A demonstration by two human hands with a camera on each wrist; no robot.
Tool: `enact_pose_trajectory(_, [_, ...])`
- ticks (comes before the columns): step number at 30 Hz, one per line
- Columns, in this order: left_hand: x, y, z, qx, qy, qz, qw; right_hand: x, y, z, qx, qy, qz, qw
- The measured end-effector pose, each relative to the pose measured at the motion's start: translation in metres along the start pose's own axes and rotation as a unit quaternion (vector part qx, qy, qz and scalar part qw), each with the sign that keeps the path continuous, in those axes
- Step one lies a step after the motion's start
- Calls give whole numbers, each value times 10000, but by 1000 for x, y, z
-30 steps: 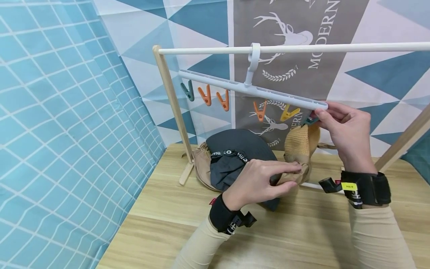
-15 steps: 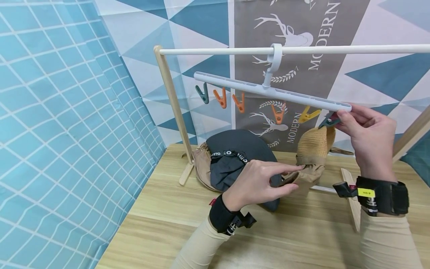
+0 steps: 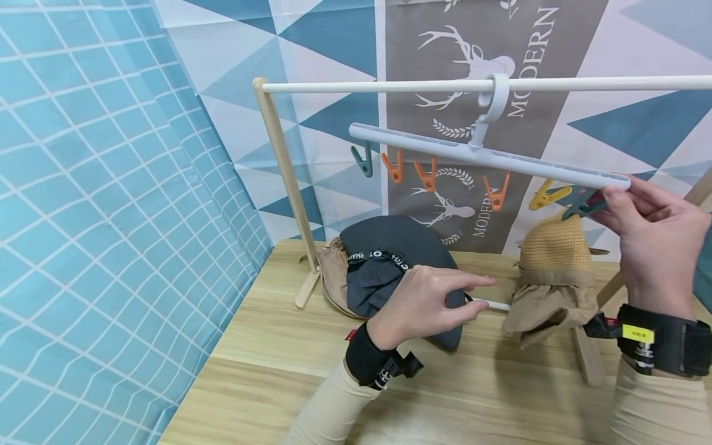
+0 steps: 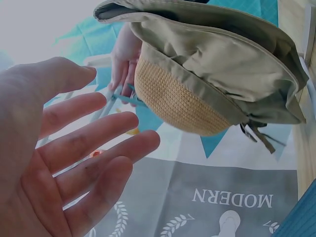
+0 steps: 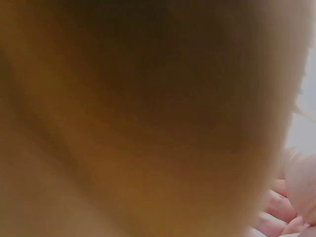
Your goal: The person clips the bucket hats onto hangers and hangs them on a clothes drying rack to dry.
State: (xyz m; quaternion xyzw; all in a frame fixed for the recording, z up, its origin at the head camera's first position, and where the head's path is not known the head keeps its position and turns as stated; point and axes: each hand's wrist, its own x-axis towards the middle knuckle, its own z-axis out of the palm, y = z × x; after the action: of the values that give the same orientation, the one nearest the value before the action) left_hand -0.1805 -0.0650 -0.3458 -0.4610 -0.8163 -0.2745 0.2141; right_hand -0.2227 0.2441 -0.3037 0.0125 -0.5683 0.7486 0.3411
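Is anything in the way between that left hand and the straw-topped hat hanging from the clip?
Nothing visible is. An open gap separates the left hand and the hat, and the left-wrist view shows nothing between them either. The white lower bar seen in that gap appears to run behind them.

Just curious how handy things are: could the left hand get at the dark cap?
Probably yes: the left hand holds nothing, the dark cap shows just behind it in the head view, and nothing seems to block the way.
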Motion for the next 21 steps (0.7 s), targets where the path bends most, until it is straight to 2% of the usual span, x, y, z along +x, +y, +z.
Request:
enact_pose_trajectory(5, [0,0,0,-15,-18,-99,9999,3,-4,-9,-99,122,113,9998])
enact_pose_trajectory(12, [0,-1,1,-84,-69,-180,9998,6,-4,-19,477,105,-43,9988])
enact_pose_trajectory(18, [0,-2,2,-100,-77,-196,9997,7,-1,-22,282,-72,388,9988])
enact_pose_trajectory(21, [0,-3,2,-91,-77,-187,9998,7,4,-22,186,-191,458,9986])
